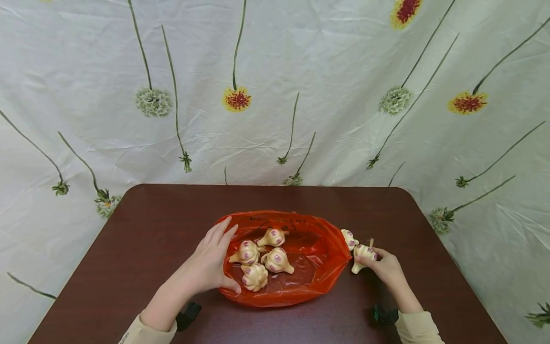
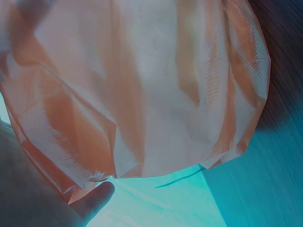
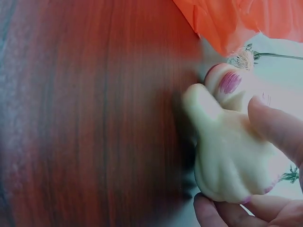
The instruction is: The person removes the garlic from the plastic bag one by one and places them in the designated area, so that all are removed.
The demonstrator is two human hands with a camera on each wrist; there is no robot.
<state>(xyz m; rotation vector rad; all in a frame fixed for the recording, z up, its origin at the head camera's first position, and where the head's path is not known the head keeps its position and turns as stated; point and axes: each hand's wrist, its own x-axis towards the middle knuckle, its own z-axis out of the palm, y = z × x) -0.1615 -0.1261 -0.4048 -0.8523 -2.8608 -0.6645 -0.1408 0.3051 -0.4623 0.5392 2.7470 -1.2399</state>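
A red plastic bag (image 1: 296, 298) stands on the table with its mouth spread wide. Several garlic bulbs (image 1: 277, 260) lie inside, toward its left half. My left hand (image 1: 210, 263) is at the bag's left rim, fingers spread toward the far edge and thumb by the near edge. In the left wrist view, the bag (image 2: 165, 94) covers most of the picture and the thumb (image 2: 97, 201) shows at its rim. My right hand (image 1: 388, 270) pinches a garlic bulb (image 3: 232, 156) between thumb and fingers, just right of the bag. Another bulb (image 1: 349, 239) sits behind it, beside the bag.
The dark brown table (image 1: 172, 205) has rounded far corners. A pale cloth (image 1: 326, 62) printed with flowers hangs behind it. Dark bands (image 1: 188, 315) are on both wrists, below the beige sleeves (image 1: 150, 332).
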